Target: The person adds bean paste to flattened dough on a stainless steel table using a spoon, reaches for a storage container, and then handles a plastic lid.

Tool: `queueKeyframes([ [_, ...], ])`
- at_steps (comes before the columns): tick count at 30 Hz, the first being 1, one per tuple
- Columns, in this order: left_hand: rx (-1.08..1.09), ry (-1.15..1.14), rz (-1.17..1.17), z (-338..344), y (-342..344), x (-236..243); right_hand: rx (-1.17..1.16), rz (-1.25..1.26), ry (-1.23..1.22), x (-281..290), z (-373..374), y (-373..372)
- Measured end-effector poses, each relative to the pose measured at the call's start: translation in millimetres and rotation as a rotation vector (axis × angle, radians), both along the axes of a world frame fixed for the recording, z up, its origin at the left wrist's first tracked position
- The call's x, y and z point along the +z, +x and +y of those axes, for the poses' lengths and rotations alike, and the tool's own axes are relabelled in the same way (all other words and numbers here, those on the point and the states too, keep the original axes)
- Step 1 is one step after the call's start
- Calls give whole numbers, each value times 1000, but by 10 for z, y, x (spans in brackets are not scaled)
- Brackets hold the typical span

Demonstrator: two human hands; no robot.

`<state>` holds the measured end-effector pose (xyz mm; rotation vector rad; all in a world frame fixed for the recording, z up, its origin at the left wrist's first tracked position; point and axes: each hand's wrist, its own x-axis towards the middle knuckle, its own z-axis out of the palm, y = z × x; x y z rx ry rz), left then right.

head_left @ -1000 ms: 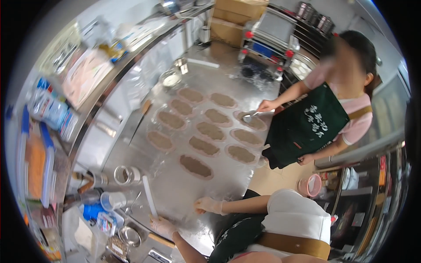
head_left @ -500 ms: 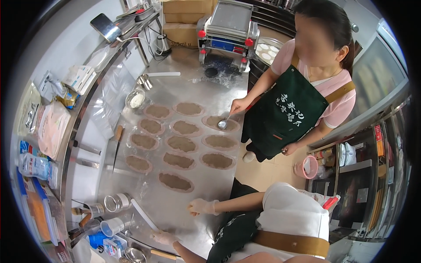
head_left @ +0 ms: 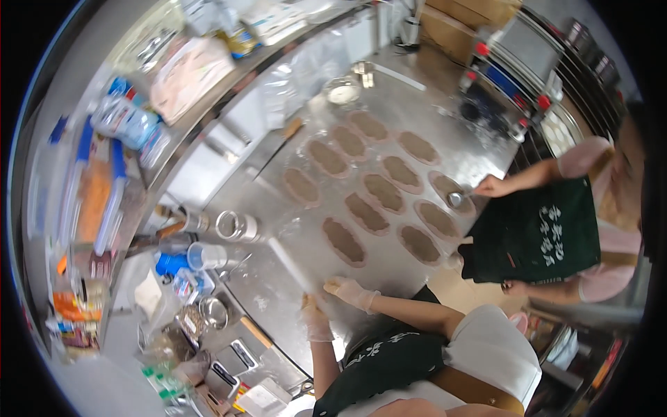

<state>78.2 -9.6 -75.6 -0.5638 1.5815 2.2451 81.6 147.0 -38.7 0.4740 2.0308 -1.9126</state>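
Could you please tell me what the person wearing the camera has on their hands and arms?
Both the left hand and the right hand wear thin, translucent disposable gloves that end in a loose cuff just past the wrist. Above the gloves the forearms are bare. A short white sleeve covers the right upper arm, and a dark apron with pale markings hangs over the front of the body.

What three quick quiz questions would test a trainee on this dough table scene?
1. True or false: the wearer's gloved right hand rests on a flat oval dough piece with brown topping.
2. What does the co-worker's hand hold? A) small metal spoon B) knife C) rolling pin
3. Fill in: the co-worker's apron is dark ____.
Key: 1 false, it lies on the bare steel table; 2 A; 3 green.
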Motion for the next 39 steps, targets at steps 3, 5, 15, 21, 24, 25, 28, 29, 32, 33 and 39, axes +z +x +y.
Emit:
queueKeyframes([
  [3, 84, 147, -13, 401, 46, 389, 6, -60, -140, 21, -37, -213],
  [5, 79, 162, 6, 432, 15, 311, 80, 31, -48, 89, -138, -386],
  [15, -133, -1530, 367, 26, -520, 14, 81, 546, 855, 70, 325, -2386],
  [21, -197, -1611, 358, -2, -524, -72, 413, 773, 1384, 25, 241, -3933],
  [24, -209, -1630, 349, -3, -519, -95, 568, 835, 1295, -86, 132, -4490],
  [25, -211, -1623, 351, 21, -529, -107, 543, 896, 1215, -164, 120, -4617],
  [28, -203, -1647, 344, 13, -540, -180, 648, 986, 1264, -377, -147, -4810],
  [29, -203, -1652, 348, -8, -529, -173, 681, 937, 1237, -425, -269, -4809],
  [32, -220, -1649, 322, -13, -530, -170, 720, 913, 1233, -517, -389, -4790],
  [33, -239, -1631, 313, -3, -545, -173, 728, 917, 1225, -533, -406, -4769],
  [39, -251, -1618, 279, -42, -533, -139, 587, 918, 1198, -286, -404, -4407],
])
